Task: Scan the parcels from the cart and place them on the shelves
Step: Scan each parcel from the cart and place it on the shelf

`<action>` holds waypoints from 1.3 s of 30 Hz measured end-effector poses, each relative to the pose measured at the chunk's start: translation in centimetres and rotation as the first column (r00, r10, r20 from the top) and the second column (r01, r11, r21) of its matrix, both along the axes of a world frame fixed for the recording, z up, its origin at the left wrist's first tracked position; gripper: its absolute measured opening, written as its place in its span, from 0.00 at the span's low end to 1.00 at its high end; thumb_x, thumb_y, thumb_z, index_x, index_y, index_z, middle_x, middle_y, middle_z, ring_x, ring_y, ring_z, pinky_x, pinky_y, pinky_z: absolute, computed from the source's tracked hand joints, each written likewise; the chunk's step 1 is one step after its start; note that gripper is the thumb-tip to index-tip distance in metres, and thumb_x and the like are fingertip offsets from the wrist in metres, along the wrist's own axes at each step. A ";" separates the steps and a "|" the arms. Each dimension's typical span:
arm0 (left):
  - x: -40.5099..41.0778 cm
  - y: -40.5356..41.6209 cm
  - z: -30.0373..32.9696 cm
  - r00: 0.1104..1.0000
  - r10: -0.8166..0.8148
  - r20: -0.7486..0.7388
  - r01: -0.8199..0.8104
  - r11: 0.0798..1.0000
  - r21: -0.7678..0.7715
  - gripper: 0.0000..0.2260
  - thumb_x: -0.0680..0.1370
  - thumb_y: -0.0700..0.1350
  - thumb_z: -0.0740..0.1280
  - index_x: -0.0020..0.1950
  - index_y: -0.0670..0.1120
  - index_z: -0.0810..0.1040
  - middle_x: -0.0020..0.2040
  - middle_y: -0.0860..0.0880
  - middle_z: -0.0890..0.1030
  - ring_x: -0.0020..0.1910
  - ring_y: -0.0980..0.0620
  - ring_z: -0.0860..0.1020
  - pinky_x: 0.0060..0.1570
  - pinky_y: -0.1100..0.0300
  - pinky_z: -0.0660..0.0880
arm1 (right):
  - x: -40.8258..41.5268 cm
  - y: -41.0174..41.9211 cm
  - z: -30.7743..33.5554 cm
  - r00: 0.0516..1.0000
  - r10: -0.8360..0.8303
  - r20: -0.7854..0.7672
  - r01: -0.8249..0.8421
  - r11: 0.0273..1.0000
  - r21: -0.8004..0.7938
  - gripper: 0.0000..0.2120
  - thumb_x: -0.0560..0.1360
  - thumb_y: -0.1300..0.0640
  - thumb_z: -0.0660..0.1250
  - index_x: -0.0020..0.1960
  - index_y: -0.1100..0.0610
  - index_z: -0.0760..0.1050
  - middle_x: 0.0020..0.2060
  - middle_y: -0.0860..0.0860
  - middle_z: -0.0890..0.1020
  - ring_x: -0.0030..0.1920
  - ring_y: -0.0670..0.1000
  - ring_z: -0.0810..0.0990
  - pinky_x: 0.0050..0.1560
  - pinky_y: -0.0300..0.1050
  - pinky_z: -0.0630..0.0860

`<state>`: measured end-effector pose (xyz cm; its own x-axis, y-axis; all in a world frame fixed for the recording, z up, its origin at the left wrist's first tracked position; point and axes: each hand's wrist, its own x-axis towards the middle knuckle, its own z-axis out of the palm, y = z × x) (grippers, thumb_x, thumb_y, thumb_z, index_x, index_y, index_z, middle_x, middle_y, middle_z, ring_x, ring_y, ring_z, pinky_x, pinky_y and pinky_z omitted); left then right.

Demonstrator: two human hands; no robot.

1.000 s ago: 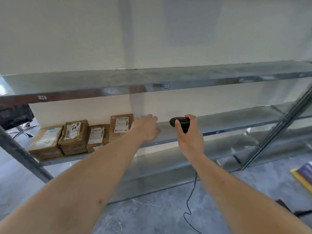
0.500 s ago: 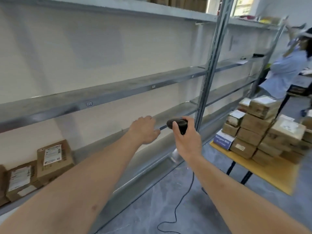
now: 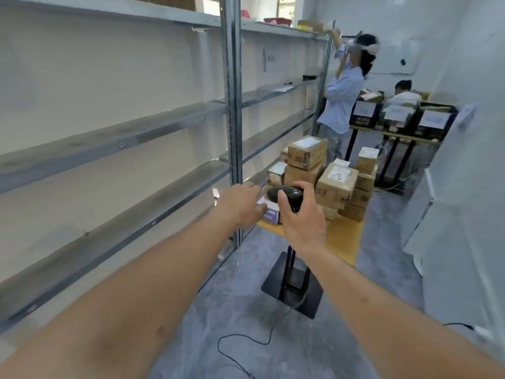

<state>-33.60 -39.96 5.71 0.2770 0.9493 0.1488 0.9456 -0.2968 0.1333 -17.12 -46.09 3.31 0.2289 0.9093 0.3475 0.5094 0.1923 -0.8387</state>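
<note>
My right hand (image 3: 300,220) grips a black handheld scanner (image 3: 285,194), whose thin black cable (image 3: 246,340) trails down onto the floor. My left hand (image 3: 240,206) is stretched out just left of the scanner, fingers loosely curled, holding nothing. Ahead stands the cart (image 3: 344,236), a yellow-topped stand on a black base, stacked with several brown cardboard parcels (image 3: 337,181) bearing white labels. A white and purple box (image 3: 269,212) lies at the cart's near edge, partly hidden behind my hands. Grey metal shelves (image 3: 114,138) run along the wall on my left.
A steel upright post (image 3: 232,105) divides the shelving. Another person in a light blue shirt (image 3: 343,102) reaches up to the top shelf beyond the cart. Further back, a seated person and black crates on a table (image 3: 426,119). A white cabinet (image 3: 464,214) lines the right side.
My view has swung right, away from the parcels on the shelf, to face the cart. Both hands stay out in front, the right still holding the scanner.
</note>
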 end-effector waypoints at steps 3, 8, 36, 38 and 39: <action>5.0 1.9 -0.4 0.997 -0.073 0.011 0.072 0.997 0.009 0.23 0.82 0.59 0.64 0.73 0.49 0.74 0.69 0.49 0.76 0.68 0.44 0.75 0.64 0.45 0.76 | 4.3 1.3 0.0 0.997 -0.073 -0.019 0.073 0.997 -0.014 0.17 0.83 0.39 0.63 0.68 0.43 0.68 0.50 0.45 0.81 0.48 0.51 0.81 0.46 0.48 0.76; 11.8 7.0 -1.3 0.986 -0.168 -0.020 0.167 0.986 -0.027 0.24 0.83 0.59 0.63 0.74 0.47 0.73 0.71 0.47 0.75 0.69 0.42 0.74 0.65 0.43 0.75 | 10.7 4.9 -0.9 0.980 -0.193 -0.037 0.192 0.981 -0.032 0.16 0.83 0.38 0.63 0.67 0.41 0.68 0.53 0.45 0.82 0.52 0.51 0.81 0.50 0.50 0.78; 34.1 37.0 -10.8 0.984 -0.178 -0.015 0.171 0.962 -0.212 0.36 0.76 0.70 0.66 0.77 0.49 0.70 0.77 0.47 0.67 0.72 0.42 0.71 0.66 0.45 0.73 | 33.0 33.3 -9.1 0.921 -0.389 -0.032 0.368 0.892 -0.261 0.17 0.83 0.38 0.63 0.68 0.41 0.67 0.52 0.44 0.80 0.48 0.46 0.80 0.48 0.51 0.81; 35.1 37.6 -11.6 0.994 -0.107 -0.005 0.102 0.964 -0.244 0.41 0.72 0.73 0.67 0.77 0.50 0.69 0.77 0.47 0.66 0.72 0.41 0.70 0.66 0.43 0.73 | 34.5 34.8 -9.9 0.935 -0.352 -0.029 0.330 0.900 -0.287 0.17 0.83 0.37 0.62 0.68 0.40 0.66 0.54 0.45 0.81 0.49 0.49 0.81 0.51 0.54 0.82; 35.6 37.7 -11.9 0.997 -0.073 -0.005 0.069 0.963 -0.262 0.43 0.70 0.75 0.67 0.77 0.50 0.69 0.77 0.47 0.65 0.71 0.41 0.70 0.66 0.42 0.74 | 35.2 35.5 -10.2 0.940 -0.339 -0.026 0.317 0.901 -0.296 0.17 0.83 0.36 0.62 0.68 0.39 0.66 0.55 0.45 0.81 0.51 0.50 0.81 0.52 0.55 0.82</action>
<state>1.96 -2.22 -6.17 0.3451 0.9326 -0.1060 0.9257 -0.3197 0.2020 18.05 -10.57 -6.92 0.5464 0.8356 0.0566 0.4361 -0.2261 -0.8710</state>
